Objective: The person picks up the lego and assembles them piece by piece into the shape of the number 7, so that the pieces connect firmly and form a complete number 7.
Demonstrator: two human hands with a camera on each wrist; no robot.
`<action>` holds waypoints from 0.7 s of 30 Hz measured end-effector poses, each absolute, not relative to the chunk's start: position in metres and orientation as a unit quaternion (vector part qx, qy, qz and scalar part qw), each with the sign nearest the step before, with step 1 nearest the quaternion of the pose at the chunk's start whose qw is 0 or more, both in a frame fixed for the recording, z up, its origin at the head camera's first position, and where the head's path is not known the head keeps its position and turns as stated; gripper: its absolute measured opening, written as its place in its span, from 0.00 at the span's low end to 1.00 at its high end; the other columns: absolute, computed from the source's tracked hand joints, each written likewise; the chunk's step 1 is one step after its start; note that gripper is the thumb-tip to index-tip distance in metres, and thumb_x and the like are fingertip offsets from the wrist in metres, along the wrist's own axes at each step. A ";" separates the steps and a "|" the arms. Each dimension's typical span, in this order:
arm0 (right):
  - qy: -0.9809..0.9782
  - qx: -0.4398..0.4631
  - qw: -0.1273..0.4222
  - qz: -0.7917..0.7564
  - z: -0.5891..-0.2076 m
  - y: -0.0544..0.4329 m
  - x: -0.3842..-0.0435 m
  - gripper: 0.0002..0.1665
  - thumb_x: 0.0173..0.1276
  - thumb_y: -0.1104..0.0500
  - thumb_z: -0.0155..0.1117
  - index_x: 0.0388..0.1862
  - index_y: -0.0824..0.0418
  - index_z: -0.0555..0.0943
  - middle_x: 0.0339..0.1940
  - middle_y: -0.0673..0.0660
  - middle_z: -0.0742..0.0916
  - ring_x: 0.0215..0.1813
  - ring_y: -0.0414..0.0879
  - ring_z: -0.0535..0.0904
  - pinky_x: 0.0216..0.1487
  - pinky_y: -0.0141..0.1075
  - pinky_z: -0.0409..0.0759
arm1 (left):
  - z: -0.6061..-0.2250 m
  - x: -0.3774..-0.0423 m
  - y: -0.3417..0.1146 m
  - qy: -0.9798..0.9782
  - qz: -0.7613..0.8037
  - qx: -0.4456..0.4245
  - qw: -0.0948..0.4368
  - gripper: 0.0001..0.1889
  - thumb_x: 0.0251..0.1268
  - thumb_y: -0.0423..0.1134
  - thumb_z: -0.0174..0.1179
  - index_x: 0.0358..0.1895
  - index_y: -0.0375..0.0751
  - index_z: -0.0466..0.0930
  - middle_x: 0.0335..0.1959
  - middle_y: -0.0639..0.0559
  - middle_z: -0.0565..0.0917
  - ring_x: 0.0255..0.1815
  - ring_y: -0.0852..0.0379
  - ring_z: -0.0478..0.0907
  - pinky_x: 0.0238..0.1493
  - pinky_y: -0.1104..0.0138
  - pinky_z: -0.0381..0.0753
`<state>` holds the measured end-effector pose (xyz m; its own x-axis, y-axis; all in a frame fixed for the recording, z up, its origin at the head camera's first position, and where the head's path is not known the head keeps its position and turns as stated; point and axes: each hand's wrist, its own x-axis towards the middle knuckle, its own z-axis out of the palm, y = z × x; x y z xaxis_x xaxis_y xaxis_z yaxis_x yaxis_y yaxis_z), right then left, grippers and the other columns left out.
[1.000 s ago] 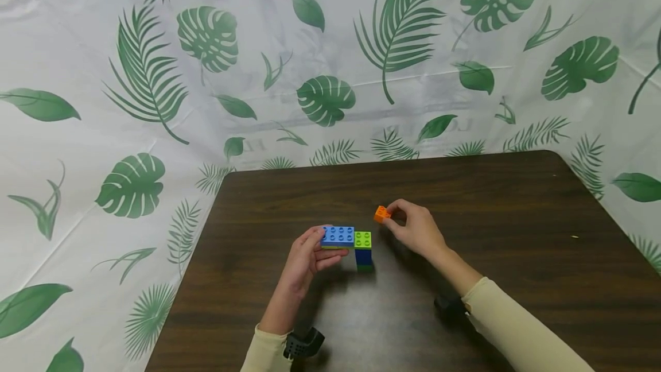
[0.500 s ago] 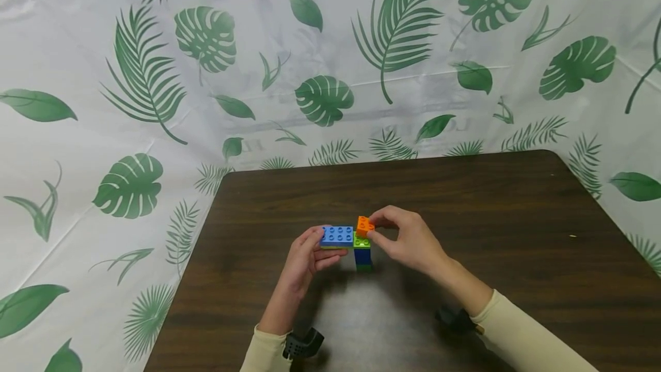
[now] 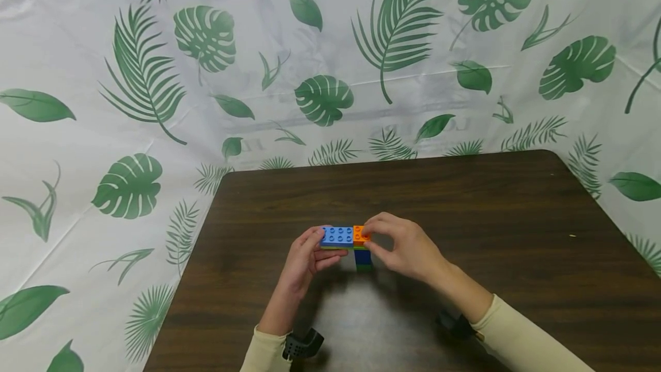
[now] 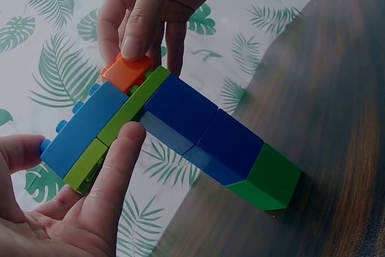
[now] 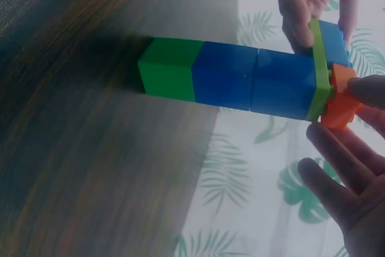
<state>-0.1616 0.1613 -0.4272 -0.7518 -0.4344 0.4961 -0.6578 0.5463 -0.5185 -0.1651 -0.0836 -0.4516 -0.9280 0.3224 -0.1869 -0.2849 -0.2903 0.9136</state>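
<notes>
A big dark brown wooden table (image 3: 516, 223) fills the lower part of the view. Its far right corner is round. Near the right edge lies one tiny pale speck (image 3: 574, 236). Behind the table and on both sides hangs a white sheet (image 3: 103, 131) with green leaves printed all over it. The sheet has a few soft folds.

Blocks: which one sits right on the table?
The dark green block at the tower's bottom touches the table; the blue, lime and orange blocks sit higher up.
</notes>
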 end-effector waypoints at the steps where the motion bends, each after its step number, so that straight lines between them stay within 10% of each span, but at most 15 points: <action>1: -0.867 0.315 0.158 0.352 -0.427 0.161 -0.161 0.12 0.59 0.58 0.75 0.42 0.53 0.85 0.45 0.45 0.83 0.42 0.38 0.81 0.43 0.34 0.83 | -0.452 -0.165 -0.083 0.565 0.803 0.017 0.188 0.26 0.74 0.51 0.54 0.62 0.33 0.69 0.47 0.40 0.85 0.42 0.46 0.86 0.47 0.55 0.80; 21: -0.881 0.346 0.146 0.288 -0.417 0.162 -0.160 0.15 0.57 0.60 0.77 0.44 0.55 0.86 0.45 0.48 0.81 0.36 0.39 0.81 0.39 0.30 0.82 | -0.450 -0.165 -0.081 0.563 0.805 0.013 0.186 0.25 0.74 0.51 0.54 0.62 0.33 0.69 0.47 0.39 0.85 0.42 0.46 0.86 0.48 0.53 0.79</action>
<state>-0.1602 0.1624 -0.4174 -0.7185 -0.5249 0.4563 -0.6931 0.5947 -0.4073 -0.1653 -0.0807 -0.4504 -0.9301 0.3149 -0.1890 -0.2854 -0.2957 0.9116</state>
